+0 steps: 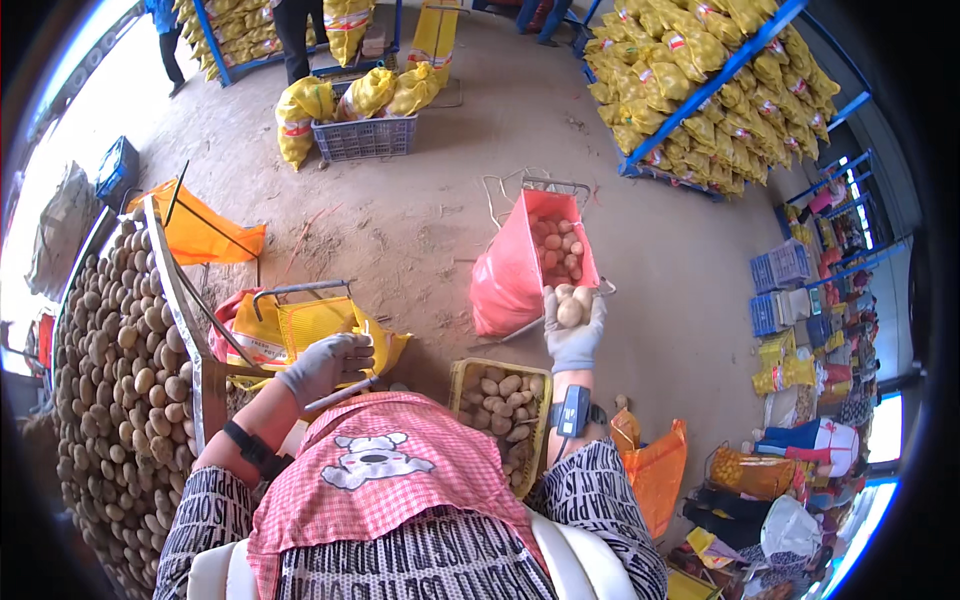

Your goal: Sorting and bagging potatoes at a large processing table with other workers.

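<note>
My right hand [574, 337], in a light grey glove, cups a few potatoes [571, 306] at the near rim of a pink sack [501, 289]. The sack hangs from a metal frame [555, 184], its mouth facing up, with more potatoes [555, 244] inside. My left hand [330, 367], also gloved, holds nothing and has its fingers spread a little. It is beside a yellow mesh sack [319, 326] on another metal stand. Between my arms, partly hidden by my pink checked apron [382, 480], stands a yellow crate [546, 420] of potatoes.
A slanted, wood-edged bin [206, 390] of potatoes rises at my left. Orange sacks lie at left [206, 232] and right [654, 480]. Ahead are a grey crate [365, 140] with filled sacks and a blue-framed stack [690, 97]. People sit along the far right.
</note>
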A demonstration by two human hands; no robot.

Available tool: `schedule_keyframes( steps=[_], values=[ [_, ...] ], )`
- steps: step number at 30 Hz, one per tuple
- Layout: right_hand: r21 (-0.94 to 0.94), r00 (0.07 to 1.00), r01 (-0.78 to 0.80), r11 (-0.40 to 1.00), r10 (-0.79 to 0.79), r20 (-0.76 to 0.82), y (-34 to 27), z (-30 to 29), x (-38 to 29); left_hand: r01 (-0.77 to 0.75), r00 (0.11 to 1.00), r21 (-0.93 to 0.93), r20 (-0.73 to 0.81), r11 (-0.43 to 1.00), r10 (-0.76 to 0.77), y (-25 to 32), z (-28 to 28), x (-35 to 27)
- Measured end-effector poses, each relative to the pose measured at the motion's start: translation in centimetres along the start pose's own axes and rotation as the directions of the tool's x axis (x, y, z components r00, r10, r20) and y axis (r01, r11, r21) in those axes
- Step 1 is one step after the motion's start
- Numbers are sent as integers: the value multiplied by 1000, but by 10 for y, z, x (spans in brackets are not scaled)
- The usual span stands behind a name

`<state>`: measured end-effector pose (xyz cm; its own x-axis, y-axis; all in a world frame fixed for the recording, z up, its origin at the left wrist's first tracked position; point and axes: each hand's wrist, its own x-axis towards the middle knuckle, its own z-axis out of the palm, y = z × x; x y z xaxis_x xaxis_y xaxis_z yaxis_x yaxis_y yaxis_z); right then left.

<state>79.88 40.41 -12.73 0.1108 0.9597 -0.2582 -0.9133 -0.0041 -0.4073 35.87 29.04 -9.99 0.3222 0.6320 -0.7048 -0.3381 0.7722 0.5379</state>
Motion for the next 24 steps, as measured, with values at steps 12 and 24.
schedule_keyframes(
  steps=[12,24],
  values=[
    [-113,667,-700,705,589,-456,229,41,-30,-575,742,-548,-662,608,106,-152,-103,-194],
    [-821,276,-571,14,945,-176,467,190,-194,-856,58,89,-963,509,265,-255,-164,-312]
  ],
)
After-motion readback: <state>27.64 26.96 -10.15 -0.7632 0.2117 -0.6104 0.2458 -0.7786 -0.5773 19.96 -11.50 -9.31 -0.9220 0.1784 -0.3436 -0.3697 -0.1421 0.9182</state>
